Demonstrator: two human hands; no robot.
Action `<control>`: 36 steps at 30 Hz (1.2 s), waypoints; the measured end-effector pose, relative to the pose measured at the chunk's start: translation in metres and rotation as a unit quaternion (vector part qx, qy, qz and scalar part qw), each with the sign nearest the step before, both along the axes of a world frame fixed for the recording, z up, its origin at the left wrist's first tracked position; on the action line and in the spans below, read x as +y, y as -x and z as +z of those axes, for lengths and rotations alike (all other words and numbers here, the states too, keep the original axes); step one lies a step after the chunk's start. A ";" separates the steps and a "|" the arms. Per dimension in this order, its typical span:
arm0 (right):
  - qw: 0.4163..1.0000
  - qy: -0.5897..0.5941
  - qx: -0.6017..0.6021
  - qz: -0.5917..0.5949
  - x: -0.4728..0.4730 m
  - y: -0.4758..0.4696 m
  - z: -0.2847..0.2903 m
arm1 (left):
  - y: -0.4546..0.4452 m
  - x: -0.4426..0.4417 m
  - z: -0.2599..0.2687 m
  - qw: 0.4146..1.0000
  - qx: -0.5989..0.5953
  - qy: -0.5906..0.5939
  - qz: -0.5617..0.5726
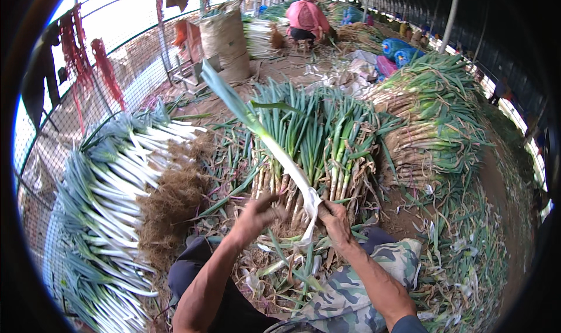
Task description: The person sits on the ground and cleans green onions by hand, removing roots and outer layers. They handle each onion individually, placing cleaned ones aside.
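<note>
My right hand (pixel 335 219) grips the root end of a long green onion (pixel 280 153), whose white stalk slants up and left to blue-green leaves. A loose strip of pale outer skin (pixel 310 227) hangs from the stalk beside that hand. Left of it, my left hand (pixel 263 214) is slightly blurred, fingers apart, holding nothing. Beyond both hands stands an upright bundle of unpeeled green onions (pixel 307 135) with brown, dry lower leaves. On the left lies a long pile of cleaned white-stalked green onions (pixel 118 201), their brown roots (pixel 171 210) facing my knees.
More unpeeled onions (pixel 434 127) are heaped at the right. Leaf scraps (pixel 460 263) litter the ground, and camouflage cloth (pixel 363 289) covers my right leg. A woven sack (pixel 225 41) stands farther back, near a person in a pink top (pixel 307 17). Wire mesh (pixel 144 70) runs along the left.
</note>
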State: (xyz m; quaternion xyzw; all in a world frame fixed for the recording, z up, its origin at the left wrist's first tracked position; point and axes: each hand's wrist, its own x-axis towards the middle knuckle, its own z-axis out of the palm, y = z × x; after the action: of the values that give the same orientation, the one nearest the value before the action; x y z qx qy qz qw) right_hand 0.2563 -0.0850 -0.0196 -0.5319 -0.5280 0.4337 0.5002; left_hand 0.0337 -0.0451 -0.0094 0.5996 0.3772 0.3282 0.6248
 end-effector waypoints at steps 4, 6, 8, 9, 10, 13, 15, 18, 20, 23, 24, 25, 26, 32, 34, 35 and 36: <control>0.945 0.177 0.256 0.099 -0.018 0.008 0.016 | 0.009 0.030 0.006 0.963 -0.193 0.004 0.191; 0.894 0.254 0.341 0.143 -0.022 0.010 0.016 | 0.011 0.032 0.008 0.947 -0.253 -0.002 0.198; 0.841 0.306 0.403 0.193 -0.024 0.011 0.012 | 0.012 0.035 0.007 0.935 -0.284 0.001 0.211; 0.816 0.330 0.424 0.215 -0.025 0.010 0.009 | 0.010 0.037 0.011 0.934 -0.285 -0.012 0.216; 0.796 0.351 0.437 0.228 -0.026 0.011 0.005 | 0.011 0.033 0.015 0.939 -0.286 -0.029 0.189; 0.900 0.249 0.294 0.207 -0.026 0.017 -0.009 | 0.016 0.019 0.025 0.953 -0.205 -0.068 0.214; 0.941 0.198 0.206 0.180 -0.025 0.019 -0.010 | 0.017 0.014 0.027 0.955 -0.192 -0.079 0.212; 0.966 0.157 0.165 0.122 -0.026 0.024 -0.016 | 0.020 0.008 0.032 0.954 -0.221 -0.070 0.192; 0.972 0.138 0.155 0.111 -0.024 0.021 -0.024 | 0.018 0.007 0.038 0.953 -0.218 -0.084 0.191; 0.985 0.106 0.099 0.096 -0.024 0.022 -0.024 | 0.021 0.010 0.034 0.944 -0.274 -0.045 0.179; 0.989 0.096 0.074 0.090 -0.024 0.023 -0.022 | 0.020 0.009 0.036 0.932 -0.304 -0.029 0.193; 0.992 0.085 0.048 0.084 -0.025 0.024 -0.020 | 0.019 0.009 0.034 0.928 -0.308 -0.021 0.207; 0.993 0.078 0.044 0.080 -0.025 0.026 -0.018 | 0.019 0.011 0.032 0.924 -0.311 -0.012 0.221; 0.995 0.063 0.038 0.067 -0.026 0.034 0.004 | 0.028 0.013 0.024 0.935 -0.281 -0.034 0.215; 0.995 0.059 0.035 0.072 -0.026 0.032 0.003 | 0.029 0.013 0.022 0.938 -0.262 -0.056 0.220; 0.995 0.052 0.031 0.075 -0.026 0.032 0.004 | 0.028 0.011 0.023 0.929 -0.292 -0.035 0.224; 0.996 0.045 0.027 0.078 -0.026 0.031 0.004 | 0.026 0.008 0.031 0.919 -0.321 -0.014 0.226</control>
State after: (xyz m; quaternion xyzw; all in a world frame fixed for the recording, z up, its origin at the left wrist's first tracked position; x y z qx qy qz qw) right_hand 0.2250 -0.1113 -0.0153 -0.4993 -0.5338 0.5088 0.4549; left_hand 0.0081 -0.0374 0.0214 0.3692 0.2772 0.6411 0.6131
